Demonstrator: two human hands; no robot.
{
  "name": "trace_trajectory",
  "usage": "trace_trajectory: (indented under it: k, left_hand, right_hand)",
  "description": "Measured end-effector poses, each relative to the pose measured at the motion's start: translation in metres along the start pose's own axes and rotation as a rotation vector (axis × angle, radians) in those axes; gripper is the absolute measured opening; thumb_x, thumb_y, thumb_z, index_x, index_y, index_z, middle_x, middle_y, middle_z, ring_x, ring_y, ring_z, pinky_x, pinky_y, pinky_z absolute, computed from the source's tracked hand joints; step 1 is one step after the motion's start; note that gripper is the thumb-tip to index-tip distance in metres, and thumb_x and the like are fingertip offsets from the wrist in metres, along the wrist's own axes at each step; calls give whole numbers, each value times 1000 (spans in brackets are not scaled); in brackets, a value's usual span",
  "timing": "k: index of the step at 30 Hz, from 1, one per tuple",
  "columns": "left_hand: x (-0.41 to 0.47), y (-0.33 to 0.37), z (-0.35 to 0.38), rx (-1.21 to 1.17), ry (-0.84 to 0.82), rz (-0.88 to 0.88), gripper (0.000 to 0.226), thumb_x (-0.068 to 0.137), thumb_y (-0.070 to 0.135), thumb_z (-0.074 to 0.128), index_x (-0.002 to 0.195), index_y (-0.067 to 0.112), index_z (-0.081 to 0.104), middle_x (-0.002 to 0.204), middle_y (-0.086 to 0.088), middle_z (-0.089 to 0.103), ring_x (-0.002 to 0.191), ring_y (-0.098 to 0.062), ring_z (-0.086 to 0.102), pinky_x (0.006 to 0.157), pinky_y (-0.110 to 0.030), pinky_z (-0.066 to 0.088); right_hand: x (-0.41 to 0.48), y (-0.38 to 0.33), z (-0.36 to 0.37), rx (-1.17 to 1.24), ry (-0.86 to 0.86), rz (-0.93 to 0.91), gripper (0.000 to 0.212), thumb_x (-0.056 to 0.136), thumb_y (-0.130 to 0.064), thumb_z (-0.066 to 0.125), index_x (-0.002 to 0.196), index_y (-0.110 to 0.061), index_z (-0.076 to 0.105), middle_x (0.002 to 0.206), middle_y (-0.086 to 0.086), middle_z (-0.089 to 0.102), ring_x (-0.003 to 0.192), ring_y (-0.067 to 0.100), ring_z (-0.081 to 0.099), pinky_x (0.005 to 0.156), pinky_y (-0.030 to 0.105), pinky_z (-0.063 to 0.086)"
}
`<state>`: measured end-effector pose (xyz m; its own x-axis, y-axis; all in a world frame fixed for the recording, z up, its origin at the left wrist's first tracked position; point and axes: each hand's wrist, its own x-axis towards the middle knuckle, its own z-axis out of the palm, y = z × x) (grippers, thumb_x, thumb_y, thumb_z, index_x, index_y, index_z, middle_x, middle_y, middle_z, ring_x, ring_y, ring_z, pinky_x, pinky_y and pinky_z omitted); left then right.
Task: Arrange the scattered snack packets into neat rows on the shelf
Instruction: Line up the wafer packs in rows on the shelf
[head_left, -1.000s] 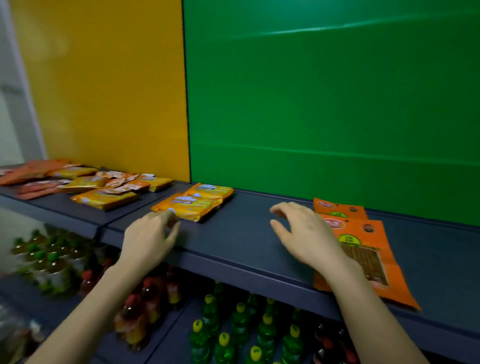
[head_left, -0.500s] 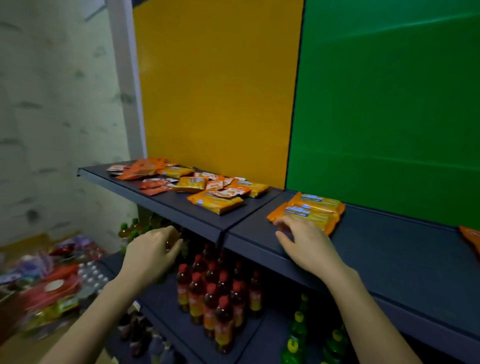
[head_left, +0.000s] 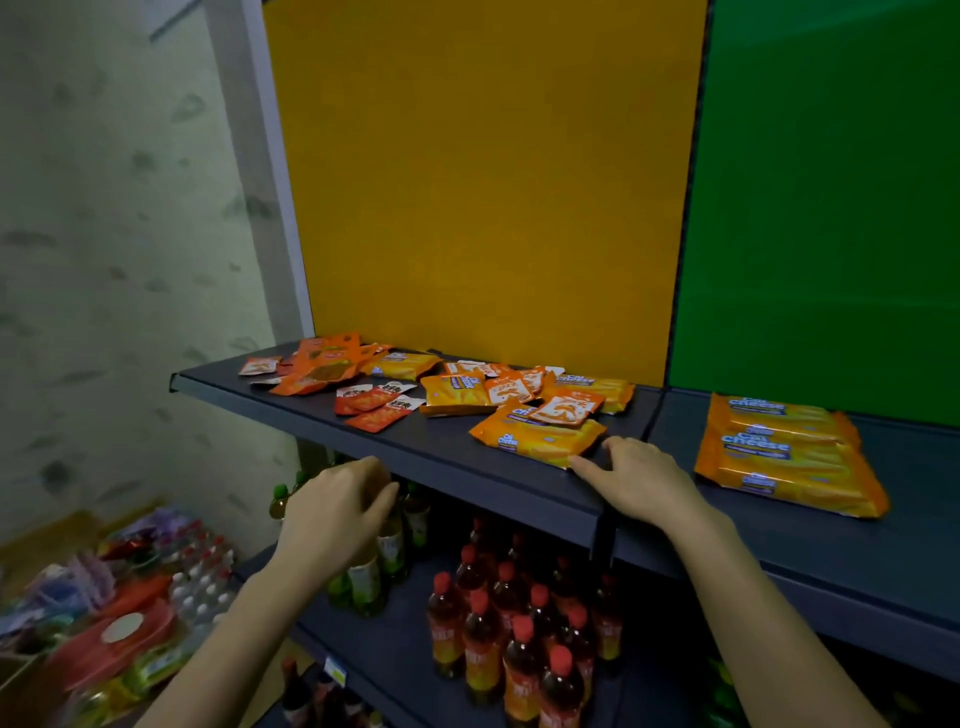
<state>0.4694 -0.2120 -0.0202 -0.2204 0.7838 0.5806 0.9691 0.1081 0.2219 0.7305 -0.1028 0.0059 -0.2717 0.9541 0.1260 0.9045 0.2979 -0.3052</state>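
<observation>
A dark shelf (head_left: 395, 431) in front of the yellow panel carries a loose scatter of orange and red snack packets (head_left: 457, 392). The nearest one, an orange cheese packet (head_left: 535, 441), lies at the shelf's front right. My right hand (head_left: 634, 480) rests on the shelf edge with its fingertips touching that packet's near corner. My left hand (head_left: 337, 512) hovers below the front edge, fingers loosely curled, holding nothing. Several cheese packets (head_left: 784, 457) lie in a tidy stack on the adjoining shelf before the green panel.
Red-capped bottles (head_left: 519, 623) and green bottles (head_left: 374, 561) fill the shelf below. Bagged goods and water bottle packs (head_left: 130, 608) lie on the floor at the left. A grey post (head_left: 260, 171) borders the shelf's left side.
The view has swung left to the scattered shelf. My right hand left the stacked cheese packets and now touches the nearest loose cheese packet. My left hand stays below the edge.
</observation>
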Motion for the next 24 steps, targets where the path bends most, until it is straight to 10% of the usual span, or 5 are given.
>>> trace_trajectory:
  k: [12, 19, 24]
  left_hand:
    - [148, -42, 69, -154, -65, 64, 31, 88, 41, 54, 106, 16, 60, 113, -2, 62, 106, -19, 55, 78, -31, 43]
    - [233, -47, 103, -264, -440, 115, 78, 75, 59, 63, 132, 10, 44, 139, -8, 46, 125, -24, 44, 101, -34, 36]
    - [275, -49, 106, -191, -1043, 118, 117, 47, 80, 63, 145, 29, 25, 155, 5, 20, 142, -18, 21, 115, -36, 18]
  right_hand:
    - [59, -32, 26, -45, 95, 247, 89, 74, -82, 30, 130, -14, 46, 135, 6, 48, 125, 27, 42, 92, 38, 41]
    - [70, -42, 31, -110, 159, 340, 97, 65, -87, 29, 128, -15, 45, 130, 4, 48, 124, 23, 42, 93, 36, 41]
    - [70, -46, 31, -27, 148, 412, 94, 61, -87, 37, 123, -17, 46, 125, 2, 49, 119, 22, 48, 82, 35, 42]
